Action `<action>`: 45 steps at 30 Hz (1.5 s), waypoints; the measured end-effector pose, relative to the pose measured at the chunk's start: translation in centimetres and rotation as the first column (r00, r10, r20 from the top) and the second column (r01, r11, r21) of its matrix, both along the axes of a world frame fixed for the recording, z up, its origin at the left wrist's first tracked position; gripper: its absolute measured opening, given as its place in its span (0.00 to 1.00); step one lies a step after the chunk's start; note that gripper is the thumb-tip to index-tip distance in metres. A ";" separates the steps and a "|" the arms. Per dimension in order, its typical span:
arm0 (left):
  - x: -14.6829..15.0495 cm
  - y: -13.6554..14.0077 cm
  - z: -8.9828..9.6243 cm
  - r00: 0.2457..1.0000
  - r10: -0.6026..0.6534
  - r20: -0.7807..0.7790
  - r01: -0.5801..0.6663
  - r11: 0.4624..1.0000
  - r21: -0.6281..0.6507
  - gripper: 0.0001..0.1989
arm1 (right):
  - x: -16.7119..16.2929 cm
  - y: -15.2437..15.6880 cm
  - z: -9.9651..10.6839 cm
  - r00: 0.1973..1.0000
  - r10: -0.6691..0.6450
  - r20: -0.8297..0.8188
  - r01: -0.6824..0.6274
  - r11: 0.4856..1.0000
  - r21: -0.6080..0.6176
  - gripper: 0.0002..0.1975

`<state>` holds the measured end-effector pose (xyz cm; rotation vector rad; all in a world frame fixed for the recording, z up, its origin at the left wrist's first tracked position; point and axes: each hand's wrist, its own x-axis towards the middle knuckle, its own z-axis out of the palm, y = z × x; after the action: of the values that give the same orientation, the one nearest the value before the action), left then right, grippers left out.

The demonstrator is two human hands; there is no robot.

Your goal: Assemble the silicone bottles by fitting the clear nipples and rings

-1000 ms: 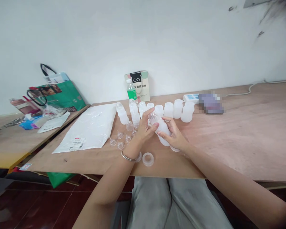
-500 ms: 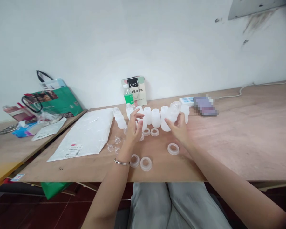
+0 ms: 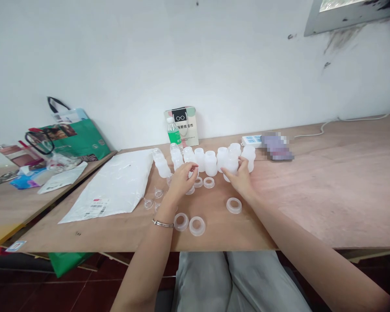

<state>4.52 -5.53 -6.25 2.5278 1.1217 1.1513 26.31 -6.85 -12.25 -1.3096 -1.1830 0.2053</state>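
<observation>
My right hand (image 3: pixel 242 180) is closed around a milky white baby bottle (image 3: pixel 229 164) at the right part of a row of bottles. Thumb and fingers lie on either side of its body. My left hand (image 3: pixel 183 178) hovers in front of the row's middle, fingers curved and the thumb slightly apart, with no held thing visible. Before it lie clear collar rings (image 3: pixel 209 182), and clear teats (image 3: pixel 148 203) are scattered to its left. Other white bottles (image 3: pixel 210 163) stand behind both hands. At the left end, a bottle (image 3: pixel 163 166) wears a clear cap.
Loose rings (image 3: pixel 197 226) lie near the table's front edge, another ring (image 3: pixel 234 206) below my right hand. A white plastic mailer (image 3: pixel 110 182) covers the left side. Behind stand a green-labelled drink bottle (image 3: pixel 174 136) and a paper bag (image 3: pixel 190 130). A power strip (image 3: pixel 251 141) sits at right.
My left hand has come down a little, its fingers more curled. The bottle in my right hand is slightly lower. The whole view has shifted slightly.
</observation>
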 end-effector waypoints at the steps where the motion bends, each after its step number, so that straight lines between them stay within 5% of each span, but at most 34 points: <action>1: 0.0 -0.1 0.0 1.000 -0.015 -0.020 0.015 1.000 -0.008 0.10 | -0.1 -0.2 0.2 0.999 -0.043 0.013 0.042 0.999 0.032 0.37; 4: 0.1 -0.2 -0.1 0.995 -0.057 -0.077 0.055 0.998 -0.037 0.10 | -0.5 -1.4 1.1 0.987 -0.156 0.040 0.146 0.971 0.190 0.32; 8: -0.1 -0.4 0.4 0.994 -0.058 -0.090 0.055 0.998 -0.038 0.10 | -0.8 -3.1 2.1 0.990 -0.012 0.138 -0.028 0.957 0.290 0.13; 15: -2.3 -0.2 1.8 0.923 0.277 0.267 -0.304 0.951 0.063 0.17 | -2.4 -4.2 2.5 0.823 0.395 0.409 -0.444 0.896 0.029 0.09; 21: -4.4 1.0 2.0 0.845 0.528 -0.091 -0.533 0.845 -0.050 0.15 | -3.2 -3.6 2.1 0.711 0.516 0.477 -0.530 0.840 -0.118 0.09; 28: -5.1 1.3 0.9 0.897 0.303 -0.322 -0.383 0.897 -0.223 0.12 | -3.0 -2.9 1.2 0.733 0.487 0.476 -0.419 0.873 -0.248 0.12; 35: -5.8 1.7 0.1 0.875 0.101 -0.474 -0.309 0.869 -0.385 0.07 | -3.1 -2.6 0.7 0.751 0.506 0.424 -0.400 0.860 -0.317 0.05; 45: -6.1 1.2 0.6 0.840 0.150 -0.521 -0.360 0.873 -0.330 0.06 | -3.5 -3.3 1.5 0.779 0.588 0.219 -0.550 0.807 -0.212 0.06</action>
<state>-1.62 -4.37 -5.64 2.4078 1.6641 0.2397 22.78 -10.14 -10.72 -1.0783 -1.8258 0.5708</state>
